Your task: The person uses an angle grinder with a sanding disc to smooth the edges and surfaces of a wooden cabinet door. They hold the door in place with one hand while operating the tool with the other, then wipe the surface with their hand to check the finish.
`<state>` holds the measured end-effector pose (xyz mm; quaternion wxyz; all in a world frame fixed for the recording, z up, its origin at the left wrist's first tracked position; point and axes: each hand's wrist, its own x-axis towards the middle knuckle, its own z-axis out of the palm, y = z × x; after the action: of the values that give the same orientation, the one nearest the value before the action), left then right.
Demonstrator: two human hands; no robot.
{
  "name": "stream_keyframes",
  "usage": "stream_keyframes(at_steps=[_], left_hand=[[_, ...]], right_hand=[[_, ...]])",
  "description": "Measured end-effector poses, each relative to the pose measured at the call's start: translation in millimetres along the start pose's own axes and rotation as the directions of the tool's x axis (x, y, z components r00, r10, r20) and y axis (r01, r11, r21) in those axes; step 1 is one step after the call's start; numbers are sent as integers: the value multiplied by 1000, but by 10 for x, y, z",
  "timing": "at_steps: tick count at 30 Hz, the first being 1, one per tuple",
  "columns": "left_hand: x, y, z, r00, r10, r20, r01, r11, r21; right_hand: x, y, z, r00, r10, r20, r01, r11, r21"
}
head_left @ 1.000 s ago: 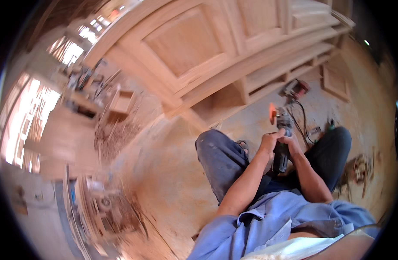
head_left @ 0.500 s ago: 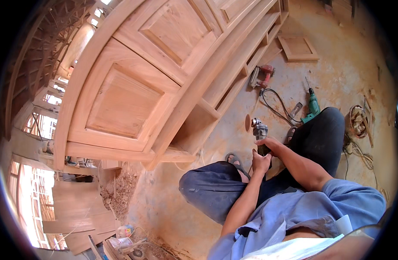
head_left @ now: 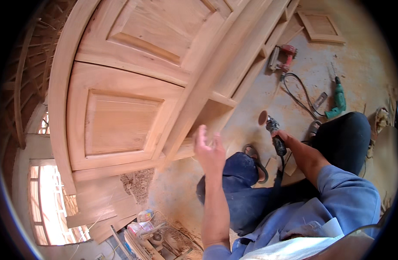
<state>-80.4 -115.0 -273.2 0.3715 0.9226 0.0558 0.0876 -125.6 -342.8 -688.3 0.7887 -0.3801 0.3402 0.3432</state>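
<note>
My right hand (head_left: 284, 138) is closed around the body of an angle grinder (head_left: 272, 125), held over the floor between my legs. A reddish-brown round disc (head_left: 263, 118) sits on its head. My left hand (head_left: 209, 152) is raised, holding nothing, with its fingers apart. It is in front of the lower rail and an open compartment (head_left: 210, 113) of a large pale wooden cabinet. The nearest panelled door (head_left: 121, 125) of that cabinet lies to the left of this hand.
A red nail gun (head_left: 287, 58) with a dark hose and a green drill (head_left: 339, 99) lie on the floor. Beyond them rests a small framed wooden panel (head_left: 322, 27). Wood shavings (head_left: 138, 184), flat boards (head_left: 103, 203) and scrap pieces lie at lower left.
My left hand has let go of the grinder and moved left and up toward the cabinet. The grinder stays in my right hand. The view has shifted, and the cabinet appears nearer.
</note>
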Motion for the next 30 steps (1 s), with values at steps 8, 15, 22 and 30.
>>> stream_keyframes(at_steps=[8,15,22,30], left_hand=[[913,146,-111,840,278,-466,-289,956,50],[1252,633,26,737,122,-665,-184,983,-24],[1186,596,46,738,10,-675,-196,960,-200],[1159,367,-10,708,79,-701,-270,948,-166]], right_hand=[[-89,417,-213,994,-100,31,103,989,-102],[-135,508,-147,954,-149,-261,-59,759,-648],[20,833,-356,845,-440,-304,-140,366,-920],[-233,732,-393,906,-389,-165,-60,268,-962]])
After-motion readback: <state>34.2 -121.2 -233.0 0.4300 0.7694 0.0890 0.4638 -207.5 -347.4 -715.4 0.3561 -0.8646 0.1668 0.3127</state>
